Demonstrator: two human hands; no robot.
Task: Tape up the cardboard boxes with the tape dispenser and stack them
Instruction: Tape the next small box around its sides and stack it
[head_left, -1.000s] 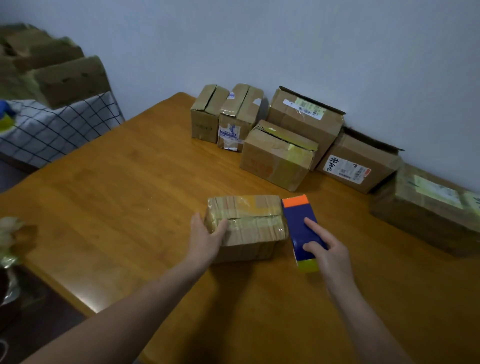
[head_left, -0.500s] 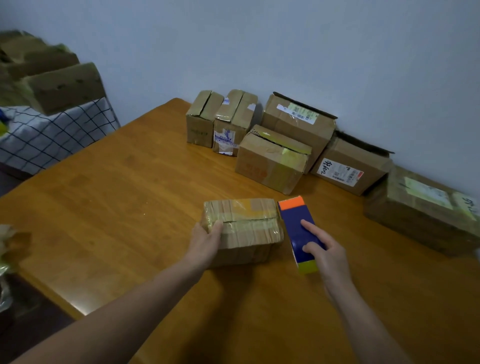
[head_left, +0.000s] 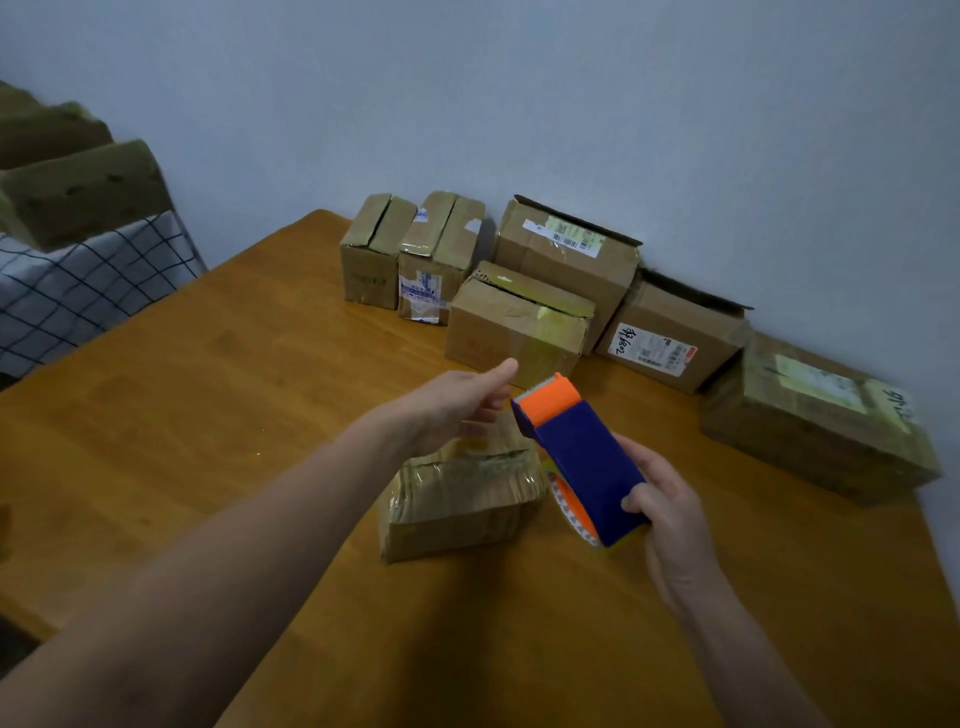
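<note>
Right hand (head_left: 670, 525) grips the tape dispenser (head_left: 582, 457) beside the tape-wrapped box (head_left: 462, 499) on the table (head_left: 208, 415), left hand (head_left: 452, 405) curls at its orange tip, pinching tape or not I can't tell, and the wall-side boxes (head_left: 519, 332) look untaped, nothing stacked.

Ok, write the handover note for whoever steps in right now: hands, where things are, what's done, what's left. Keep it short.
Right hand: grips the tape dispenser, held off the table beside the small box.
Left hand: hovers over that box, by the dispenser's orange end. I cannot tell whether it pinches tape.
Done: the small box looks wrapped in tape already.
Left: the six boxes at the table's far side. At least two show raised flaps, and none on the table is stacked.
</note>
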